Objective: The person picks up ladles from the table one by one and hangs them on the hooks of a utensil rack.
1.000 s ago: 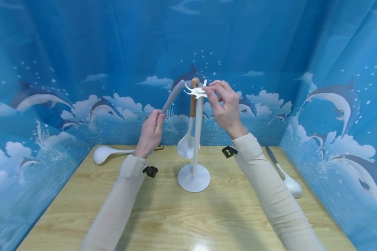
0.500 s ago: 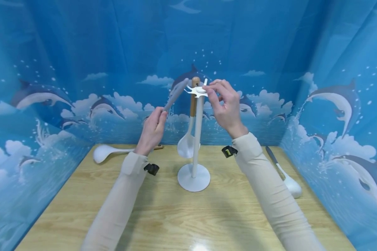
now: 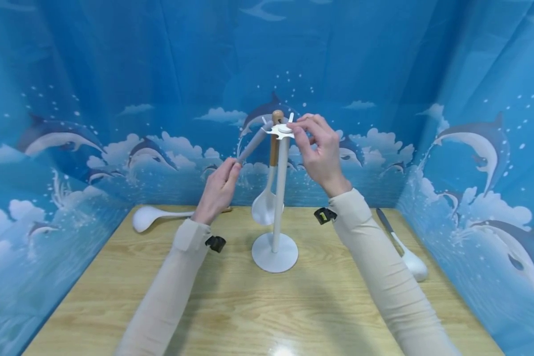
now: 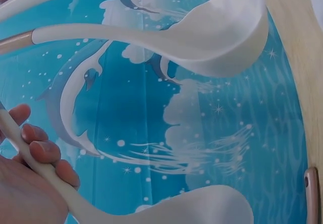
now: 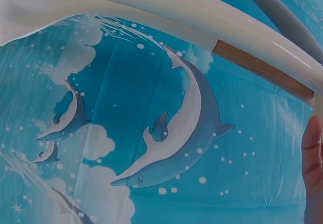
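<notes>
My left hand (image 3: 216, 190) grips a white ladle with a grey handle (image 3: 254, 142); the handle slants up to the hooks of a white utensil stand (image 3: 279, 198). In the left wrist view the fingers curl round its pale neck, and its bowl (image 4: 202, 209) is partly cut off at the bottom. My right hand (image 3: 320, 151) pinches the edge of the stand's hooked top (image 3: 281, 130) between thumb and fingers. A white ladle with a wooden handle (image 3: 273, 148) hangs from the far side of the stand. Whether the grey handle's tip touches a hook is hard to tell.
On the wooden table (image 3: 249, 311), another white ladle (image 3: 147, 217) lies at the back left, partly behind my left arm. A grey-handled ladle (image 3: 414, 264) lies along the right edge. A blue dolphin-print curtain (image 3: 213, 59) encloses the back and sides.
My left hand has moved right and slightly down, bringing the grey handle's tip from left of the stand's top to its hooks. My right hand stays in place on the stand.
</notes>
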Demonstrator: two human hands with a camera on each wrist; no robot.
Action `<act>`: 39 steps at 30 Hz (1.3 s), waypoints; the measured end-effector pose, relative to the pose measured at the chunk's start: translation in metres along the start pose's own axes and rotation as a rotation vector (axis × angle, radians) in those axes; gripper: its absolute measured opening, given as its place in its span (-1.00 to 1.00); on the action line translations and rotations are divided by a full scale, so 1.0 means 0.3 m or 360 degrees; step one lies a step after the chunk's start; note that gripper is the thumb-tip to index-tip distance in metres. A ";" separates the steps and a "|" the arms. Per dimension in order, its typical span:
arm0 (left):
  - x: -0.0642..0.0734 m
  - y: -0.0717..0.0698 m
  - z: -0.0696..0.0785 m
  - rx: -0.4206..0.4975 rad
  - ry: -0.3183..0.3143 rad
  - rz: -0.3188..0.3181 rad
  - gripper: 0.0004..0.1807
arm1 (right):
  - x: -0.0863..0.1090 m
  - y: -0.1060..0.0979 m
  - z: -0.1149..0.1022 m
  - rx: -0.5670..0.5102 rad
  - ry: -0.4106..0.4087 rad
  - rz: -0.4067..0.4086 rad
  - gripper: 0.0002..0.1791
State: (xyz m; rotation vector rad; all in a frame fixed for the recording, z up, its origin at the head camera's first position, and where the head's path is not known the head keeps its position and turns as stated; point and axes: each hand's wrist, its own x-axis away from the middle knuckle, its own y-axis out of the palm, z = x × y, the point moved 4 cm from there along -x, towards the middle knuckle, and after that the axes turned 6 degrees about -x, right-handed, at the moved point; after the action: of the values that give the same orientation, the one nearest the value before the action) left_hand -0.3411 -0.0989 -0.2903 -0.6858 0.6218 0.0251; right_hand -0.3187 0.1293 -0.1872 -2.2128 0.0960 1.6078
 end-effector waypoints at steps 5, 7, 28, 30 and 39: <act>0.004 0.027 -0.006 0.0058 -0.0022 -0.0044 -0.49 | 0.000 0.002 0.001 0.0010 0.0014 -0.0002 -0.40; 0.006 0.038 -0.006 0.0080 -0.0023 -0.0059 -0.51 | 0.001 0.003 -0.001 0.0004 0.0014 0.0002 -0.41; 0.006 0.108 0.007 0.0178 0.0018 -0.0167 -0.56 | 0.005 0.007 0.000 0.0032 0.0032 0.0021 -0.38; 0.006 0.112 0.007 0.0186 0.0011 -0.0174 -0.57 | 0.005 0.007 0.001 0.0027 0.0033 0.0024 -0.37; 0.008 0.126 0.006 0.0167 -0.0008 -0.0174 -0.61 | 0.006 0.006 0.003 0.0030 0.0021 0.0036 -0.38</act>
State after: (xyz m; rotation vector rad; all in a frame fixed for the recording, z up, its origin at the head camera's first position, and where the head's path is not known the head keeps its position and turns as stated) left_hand -0.3464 -0.0687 -0.3125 -0.6168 0.5763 -0.1065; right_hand -0.3194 0.1283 -0.1896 -2.2159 0.1397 1.5978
